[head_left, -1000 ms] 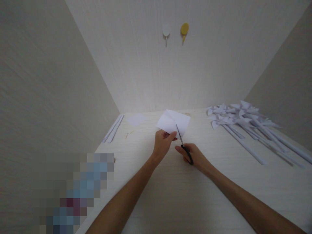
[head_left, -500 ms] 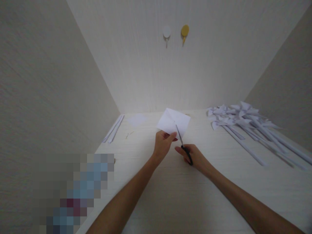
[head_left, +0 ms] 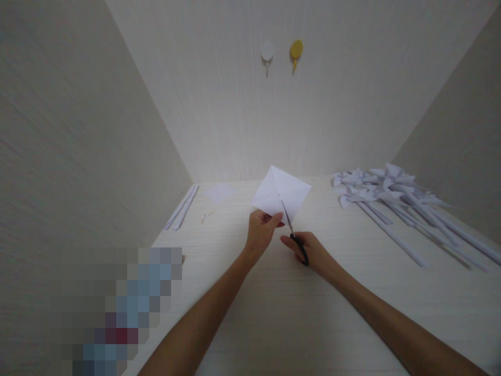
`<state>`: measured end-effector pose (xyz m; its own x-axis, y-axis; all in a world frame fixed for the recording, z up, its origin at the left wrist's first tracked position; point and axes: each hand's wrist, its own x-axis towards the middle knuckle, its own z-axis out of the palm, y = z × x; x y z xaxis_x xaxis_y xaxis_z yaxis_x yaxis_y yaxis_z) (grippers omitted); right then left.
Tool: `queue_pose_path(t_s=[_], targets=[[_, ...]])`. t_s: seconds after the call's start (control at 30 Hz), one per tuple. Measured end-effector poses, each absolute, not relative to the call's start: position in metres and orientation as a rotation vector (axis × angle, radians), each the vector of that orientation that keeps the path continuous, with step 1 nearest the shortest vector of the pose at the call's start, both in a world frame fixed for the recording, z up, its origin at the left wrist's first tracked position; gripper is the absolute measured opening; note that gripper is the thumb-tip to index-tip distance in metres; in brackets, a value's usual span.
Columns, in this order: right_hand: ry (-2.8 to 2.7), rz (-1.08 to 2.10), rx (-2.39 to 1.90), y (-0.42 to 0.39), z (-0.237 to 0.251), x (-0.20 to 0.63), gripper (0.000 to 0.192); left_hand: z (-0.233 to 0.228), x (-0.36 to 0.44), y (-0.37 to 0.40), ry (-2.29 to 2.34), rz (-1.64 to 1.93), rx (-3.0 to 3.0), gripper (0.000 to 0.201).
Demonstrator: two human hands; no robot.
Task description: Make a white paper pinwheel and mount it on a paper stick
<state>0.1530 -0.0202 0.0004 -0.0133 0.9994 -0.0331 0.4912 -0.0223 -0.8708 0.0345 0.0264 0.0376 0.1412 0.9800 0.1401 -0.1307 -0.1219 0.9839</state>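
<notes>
Pinched by the left hand point(head_left: 261, 231) over a table point(head_left: 250, 318), paper point(head_left: 291, 184) is met at its near corner by scissors point(head_left: 300, 249) gripped in the right hand point(head_left: 313, 250), their blades point(head_left: 288, 221) pointed away toward its middle.

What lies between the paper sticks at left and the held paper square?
In the head view, a white paper sheet and a thin brownish item too small to identify.

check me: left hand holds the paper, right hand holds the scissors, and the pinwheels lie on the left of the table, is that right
No: the head view shows the pinwheels on the right of the table. The left hand does hold the paper, the right hand the scissors.
</notes>
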Motion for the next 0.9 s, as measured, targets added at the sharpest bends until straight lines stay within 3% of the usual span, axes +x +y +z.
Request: queue_pose_path(t_s=[0.9], targets=[[-1.571, 1.101, -1.554, -0.0191, -0.0009, 0.1551, 0.045, 0.0385, 0.0282, 0.0336, 1.029, 1.34, 1.388, 0.015]])
